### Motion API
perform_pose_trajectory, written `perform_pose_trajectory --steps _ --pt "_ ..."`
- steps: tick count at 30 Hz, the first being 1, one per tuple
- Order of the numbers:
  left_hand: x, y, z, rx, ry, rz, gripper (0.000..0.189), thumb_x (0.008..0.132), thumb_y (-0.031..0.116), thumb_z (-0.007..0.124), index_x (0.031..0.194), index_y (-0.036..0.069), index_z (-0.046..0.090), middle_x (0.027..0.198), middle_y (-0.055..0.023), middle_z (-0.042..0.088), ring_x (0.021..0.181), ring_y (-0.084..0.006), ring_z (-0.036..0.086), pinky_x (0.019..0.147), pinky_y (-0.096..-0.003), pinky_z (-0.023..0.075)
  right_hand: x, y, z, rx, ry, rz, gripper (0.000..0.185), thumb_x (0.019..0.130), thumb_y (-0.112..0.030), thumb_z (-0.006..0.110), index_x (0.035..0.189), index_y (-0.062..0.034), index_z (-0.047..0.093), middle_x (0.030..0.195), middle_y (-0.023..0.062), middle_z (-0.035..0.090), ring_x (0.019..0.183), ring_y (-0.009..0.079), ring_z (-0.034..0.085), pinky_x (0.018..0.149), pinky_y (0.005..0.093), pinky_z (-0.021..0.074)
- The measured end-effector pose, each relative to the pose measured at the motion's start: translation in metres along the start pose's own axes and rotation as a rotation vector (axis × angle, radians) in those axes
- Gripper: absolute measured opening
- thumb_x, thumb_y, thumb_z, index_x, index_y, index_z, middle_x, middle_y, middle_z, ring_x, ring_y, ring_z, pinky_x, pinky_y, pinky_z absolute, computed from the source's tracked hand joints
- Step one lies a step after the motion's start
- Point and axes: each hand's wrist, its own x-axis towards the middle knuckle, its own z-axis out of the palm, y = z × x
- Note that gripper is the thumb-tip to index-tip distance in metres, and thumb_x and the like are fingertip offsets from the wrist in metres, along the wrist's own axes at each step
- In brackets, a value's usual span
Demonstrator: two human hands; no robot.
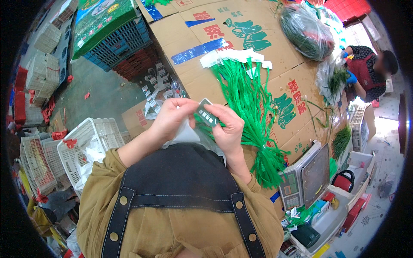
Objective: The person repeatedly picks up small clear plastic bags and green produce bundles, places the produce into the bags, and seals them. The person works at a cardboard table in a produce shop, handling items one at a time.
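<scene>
My right hand (pixel 228 126) pinches a small dark green label (pixel 207 113) with white printed characters between thumb and fingers. At the label's left edge, the thumb and forefinger of my left hand (pixel 171 116) are pinched together on it. Below the hands, white sheet material (pixel 184 133) lies against my dark apron (pixel 180 174). Just right of my right hand, a bundle of green mesh net bags (pixel 240 93) spreads over the cardboard-covered table (pixel 206 74). White tags (pixel 238 55) top the bags at the far end, and their near ends gather into a tied bunch.
A digital scale (pixel 303 177) stands at the right, beside a foam box (pixel 335 206) of supplies. Farther off lie a plastic-wrapped bundle of greens (pixel 306 32) and a co-worker in blue gloves (pixel 351 77). White crates (pixel 87 148), label strips (pixel 155 93) and a blue crate (pixel 117 42) are leftward.
</scene>
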Motion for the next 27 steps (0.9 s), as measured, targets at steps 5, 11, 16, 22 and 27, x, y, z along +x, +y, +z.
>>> perform_pose_trajectory --steps 5,11,16,22,27 --pt "0.001 -0.004 -0.003 0.175 0.075 0.083 0.016 0.091 0.013 0.069 0.094 -0.002 0.072 0.077 -0.0048 0.069 0.061 -0.0093 0.059 0.058 -0.0227 0.0463 0.003 -0.007 -0.005 0.007 -0.090 0.029 0.041 0.077 0.008 0.064 0.116 -0.0012 0.068 0.103 0.0154 0.072 0.093 0.0256 0.070 0.082 0.0327 0.0534" --pt "0.001 -0.009 -0.007 0.289 0.145 0.206 0.017 0.090 0.016 0.071 0.093 -0.001 0.073 0.077 -0.0038 0.069 0.061 -0.0077 0.059 0.057 -0.0221 0.0461 0.007 -0.011 -0.014 0.483 -0.102 0.502 0.040 0.086 0.000 0.069 0.125 0.0022 0.061 0.101 0.0078 0.071 0.090 0.0129 0.066 0.079 0.0250 0.0512" --pt "-0.002 -0.010 -0.004 0.320 0.113 0.216 0.016 0.090 0.014 0.071 0.093 -0.002 0.073 0.079 -0.0038 0.069 0.061 -0.0077 0.060 0.056 -0.0221 0.0464 0.002 -0.006 -0.002 0.356 -0.099 0.532 0.014 0.093 -0.007 0.066 0.103 0.0017 0.071 0.086 0.0024 0.071 0.077 0.0067 0.062 0.068 0.0224 0.0484" --pt "0.000 0.001 -0.021 0.434 0.046 0.172 0.023 0.092 0.018 0.067 0.103 -0.002 0.072 0.086 -0.0068 0.072 0.059 -0.0092 0.061 0.054 -0.0230 0.0486 -0.002 -0.010 0.013 0.089 -0.075 0.302 0.013 0.092 -0.005 0.064 0.102 -0.0024 0.073 0.077 0.0117 0.070 0.066 0.0116 0.064 0.059 0.0266 0.0480" --pt "-0.006 0.033 -0.055 0.270 0.434 0.187 0.023 0.094 0.019 0.066 0.104 -0.001 0.071 0.094 -0.0117 0.073 0.060 -0.0119 0.064 0.054 -0.0263 0.0521 0.005 -0.002 0.022 -0.178 -0.088 0.202 0.026 0.092 -0.016 0.066 0.115 -0.0036 0.068 0.084 0.0151 0.070 0.077 0.0242 0.069 0.067 0.0353 0.0523"
